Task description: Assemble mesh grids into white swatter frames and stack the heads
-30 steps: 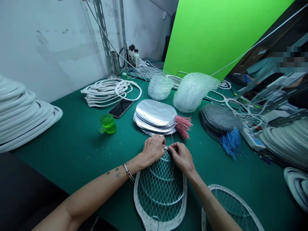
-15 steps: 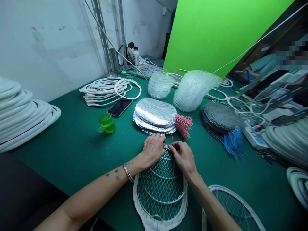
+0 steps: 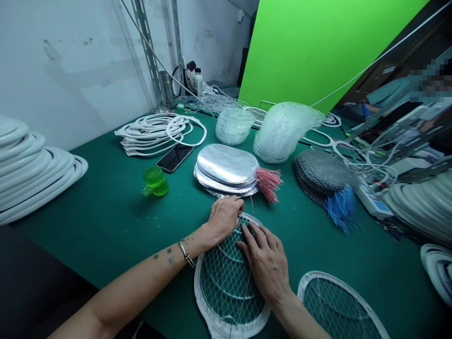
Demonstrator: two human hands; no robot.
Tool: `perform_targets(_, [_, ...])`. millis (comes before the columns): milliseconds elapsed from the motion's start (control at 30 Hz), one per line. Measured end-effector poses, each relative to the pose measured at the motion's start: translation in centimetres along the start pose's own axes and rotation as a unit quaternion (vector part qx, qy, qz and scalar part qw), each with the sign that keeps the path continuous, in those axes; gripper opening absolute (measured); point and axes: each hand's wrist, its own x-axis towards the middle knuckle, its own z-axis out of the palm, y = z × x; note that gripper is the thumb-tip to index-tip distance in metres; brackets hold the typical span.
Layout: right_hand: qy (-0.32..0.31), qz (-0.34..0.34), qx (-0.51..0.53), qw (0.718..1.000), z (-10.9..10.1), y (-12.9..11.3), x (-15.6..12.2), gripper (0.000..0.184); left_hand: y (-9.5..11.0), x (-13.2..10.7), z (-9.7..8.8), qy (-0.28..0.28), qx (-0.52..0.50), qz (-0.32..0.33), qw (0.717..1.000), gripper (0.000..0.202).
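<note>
We rest a white-framed wire-mesh racket (image 3: 226, 287) on a green-topped work counter (image 3: 106, 226), close to its near edge. Our right hand (image 3: 263, 266) lies open, fingers splayed across the mesh, while our left hand (image 3: 225, 218) cups the frame's top rim, its grip hidden from view. Too much weight from the spread palm could dent the thin wires. Just beyond sits a stack of silver mesh discs (image 3: 226, 167) with pink wire tails (image 3: 269, 184).
</note>
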Motion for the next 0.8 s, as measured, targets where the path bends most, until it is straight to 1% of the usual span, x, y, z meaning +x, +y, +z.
perform_targets(67, [-0.011,0.005,0.030,0.999,-0.2,0.2,0.3,0.036,0.0,0.1,-0.2,-0.005,-0.001,0.005,1.000,0.014])
perform_targets(133, [-0.014,0.040,0.076,0.996,-0.6,0.6,0.9,0.036,0.0,0.1,-0.4,-0.010,-0.005,0.011,1.000,0.014])
perform_targets(200, [-0.018,0.115,0.128,0.985,-0.9,1.3,1.9,0.036,0.0,0.2,-0.5,-0.013,-0.010,0.014,1.000,0.015])
perform_targets(267, [-0.043,0.196,0.179,0.963,-0.9,2.1,3.2,0.032,0.0,0.1,-0.5,-0.012,-0.015,0.011,1.000,0.015])
perform_targets(333, [-0.079,0.241,0.216,0.943,-0.7,2.7,4.4,0.025,-0.1,0.1,-0.4,-0.009,-0.020,0.003,1.000,0.014])
perform_targets(400, [-0.102,0.256,0.234,0.932,-0.5,3.2,5.2,0.021,-0.2,0.0,-0.3,-0.007,-0.027,-0.006,1.000,0.013])
perform_targets(567, [-0.126,0.279,0.254,0.917,-0.3,3.7,6.0,0.021,-0.5,0.0,-0.3,-0.006,-0.041,-0.022,0.999,0.011])
perform_targets(800, [-0.144,0.276,0.254,0.916,-0.2,3.8,6.2,0.022,-0.4,0.0,-0.7,-0.021,-0.049,-0.032,0.998,0.012])
